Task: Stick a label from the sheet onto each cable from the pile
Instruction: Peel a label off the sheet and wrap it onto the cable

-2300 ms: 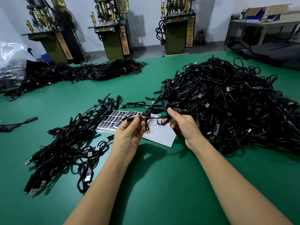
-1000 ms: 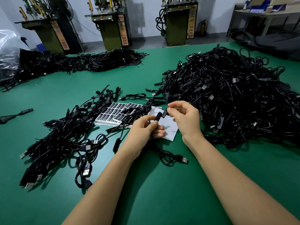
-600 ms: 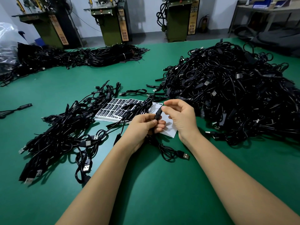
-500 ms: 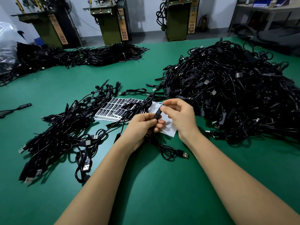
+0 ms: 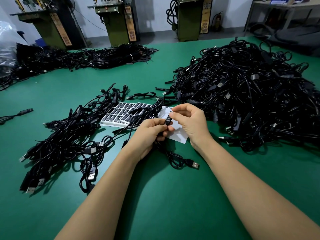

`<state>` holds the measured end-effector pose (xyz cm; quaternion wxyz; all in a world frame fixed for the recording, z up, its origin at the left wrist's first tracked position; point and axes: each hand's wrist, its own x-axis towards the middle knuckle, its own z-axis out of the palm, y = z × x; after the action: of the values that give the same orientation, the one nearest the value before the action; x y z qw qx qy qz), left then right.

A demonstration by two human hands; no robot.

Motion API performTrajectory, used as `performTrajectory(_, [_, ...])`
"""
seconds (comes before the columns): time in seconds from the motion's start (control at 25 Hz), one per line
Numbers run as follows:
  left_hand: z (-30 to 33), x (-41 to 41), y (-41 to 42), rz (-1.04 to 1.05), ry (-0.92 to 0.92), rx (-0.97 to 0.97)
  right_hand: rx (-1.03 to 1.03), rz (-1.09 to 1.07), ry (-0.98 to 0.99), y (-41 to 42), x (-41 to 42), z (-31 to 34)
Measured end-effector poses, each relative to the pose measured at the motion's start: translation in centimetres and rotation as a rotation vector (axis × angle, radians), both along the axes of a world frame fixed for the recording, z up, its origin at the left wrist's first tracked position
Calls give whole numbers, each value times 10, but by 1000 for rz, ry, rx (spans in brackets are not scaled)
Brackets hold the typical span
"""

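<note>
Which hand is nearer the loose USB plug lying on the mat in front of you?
Left. The left hand sits just up and left of the USB plug; the right hand is farther up, above it.

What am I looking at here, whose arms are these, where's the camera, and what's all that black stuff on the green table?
No machine is doing the work: these are a person's two bare arms, filmed by a camera worn on the head that looks forward and down. The green table carries black USB cables. The big pile on the right and a smaller heap on the left lie either side of a label sheet printed with rows of small black labels. The left hand grips one cable, whose plug trails onto the table. The right hand pinches a small black label against the part of the cable that the left hand holds up. The green machines behind the table stand unused.
</note>
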<state>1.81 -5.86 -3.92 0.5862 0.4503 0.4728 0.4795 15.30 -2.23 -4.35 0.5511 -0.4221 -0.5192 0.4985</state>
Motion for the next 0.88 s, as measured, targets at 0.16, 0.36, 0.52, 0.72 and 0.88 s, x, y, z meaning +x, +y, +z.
performTrajectory(0.16, [-1,0,0,0,-10,3,3,-1,2,-1,0,0])
performTrajectory(0.36, [-2,-1,1,-3,-17,12,-3,-1,-4,-1,0,1])
performTrajectory(0.52, [-3,-1,1,-1,-20,15,-12,-1,0,-1,0,1])
performTrajectory(0.72, [-3,-1,1,5,-10,17,-9,-3,-20,-1,0,0])
performTrajectory(0.88, [-2,0,0,43,26,34,-2,4,-24,-1,-1,0])
